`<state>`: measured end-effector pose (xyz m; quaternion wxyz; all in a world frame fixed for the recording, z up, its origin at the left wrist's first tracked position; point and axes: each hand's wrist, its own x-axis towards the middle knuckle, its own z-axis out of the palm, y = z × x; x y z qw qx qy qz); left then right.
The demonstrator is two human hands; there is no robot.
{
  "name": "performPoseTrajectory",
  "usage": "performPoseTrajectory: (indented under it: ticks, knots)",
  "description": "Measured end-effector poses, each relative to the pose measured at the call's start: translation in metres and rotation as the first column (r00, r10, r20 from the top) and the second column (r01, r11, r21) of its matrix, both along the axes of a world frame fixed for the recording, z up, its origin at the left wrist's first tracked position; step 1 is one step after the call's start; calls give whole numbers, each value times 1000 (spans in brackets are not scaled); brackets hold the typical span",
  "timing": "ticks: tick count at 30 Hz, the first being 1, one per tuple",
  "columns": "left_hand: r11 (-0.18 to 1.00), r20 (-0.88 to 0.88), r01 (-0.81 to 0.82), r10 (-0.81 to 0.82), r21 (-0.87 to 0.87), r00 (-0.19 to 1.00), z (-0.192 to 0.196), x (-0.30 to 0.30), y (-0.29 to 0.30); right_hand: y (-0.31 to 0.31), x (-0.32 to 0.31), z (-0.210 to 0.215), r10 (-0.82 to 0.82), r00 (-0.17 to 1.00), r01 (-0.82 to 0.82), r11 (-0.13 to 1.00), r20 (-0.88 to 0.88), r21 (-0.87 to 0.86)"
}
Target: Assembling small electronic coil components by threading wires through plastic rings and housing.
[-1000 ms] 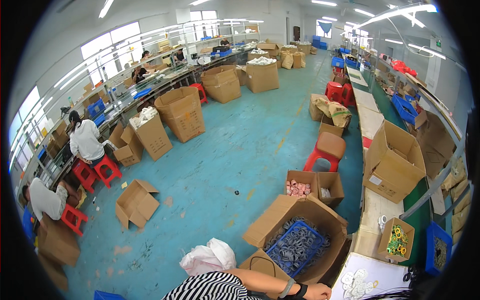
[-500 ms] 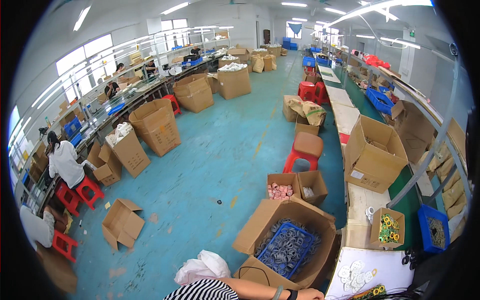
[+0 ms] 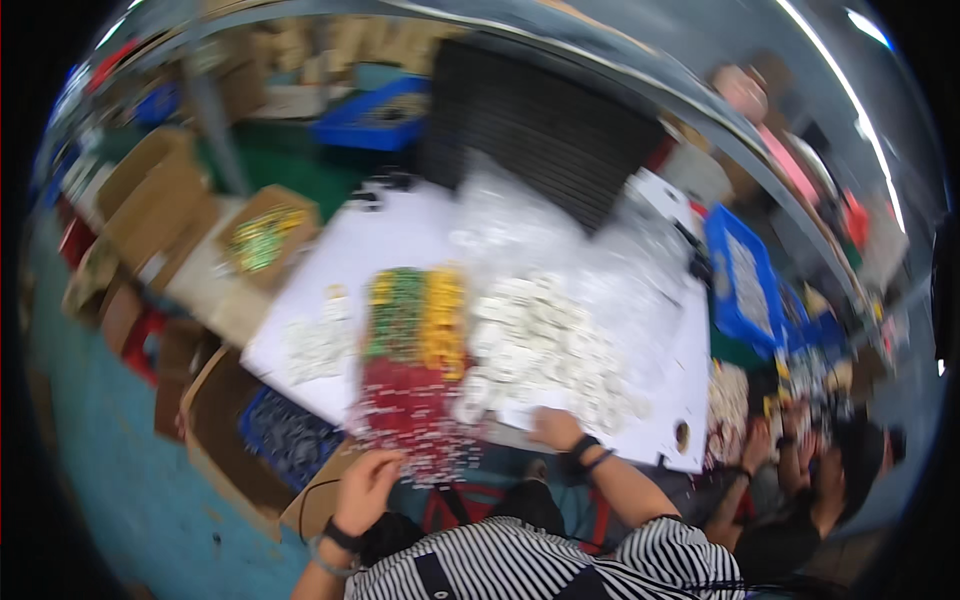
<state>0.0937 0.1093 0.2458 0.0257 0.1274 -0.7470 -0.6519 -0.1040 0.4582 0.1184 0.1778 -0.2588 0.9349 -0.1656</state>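
Observation:
My left hand [image 3: 366, 488] is beside the near edge of a dark red patch dotted with white bits [image 3: 420, 420]; its fingers look apart, with nothing seen in them. My right hand [image 3: 556, 430] is at the table's near edge, by a pile of white discs [image 3: 540, 340]; blur hides its fingers. Beyond the red patch stand rows of green and yellow ring-shaped parts [image 3: 415, 315], apparently wound coils. More white discs [image 3: 318, 345] lie to their left. All of this rests on a white tabletop [image 3: 285, 375].
Clear plastic bags [image 3: 520, 220] lie at the back, before a black ridged panel [image 3: 540, 125]. At left stand a carton of coils [image 3: 268, 240] and a large carton [image 3: 215, 440] of grey rings. A blue bin [image 3: 745, 280] and a co-worker's arms [image 3: 735, 500] are at right.
My view has swung from the aisle down to the table. Both hands now show; before, only one arm showed, at the lower edge beside the large carton.

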Motion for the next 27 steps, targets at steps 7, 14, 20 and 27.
performPoseTrajectory:
  ticks: [7,14,20,27]
  knots:
    - [941,394,278,-334,193,856,-27,-63,160,134,46,57,192,799,109,886,570,-451]
    - [697,558,534,-711,478,428,-100,-91,246,264,110,-26,47,673,-6,998,738,-58]
    - [415,483,795,-857,443,179,-188,-126,258,279,136,-49,-263,710,114,958,653,262]
    - [-253,450,967,-866,-20,-217,-346,-145,281,239,157,-144,109,698,-214,975,708,61]
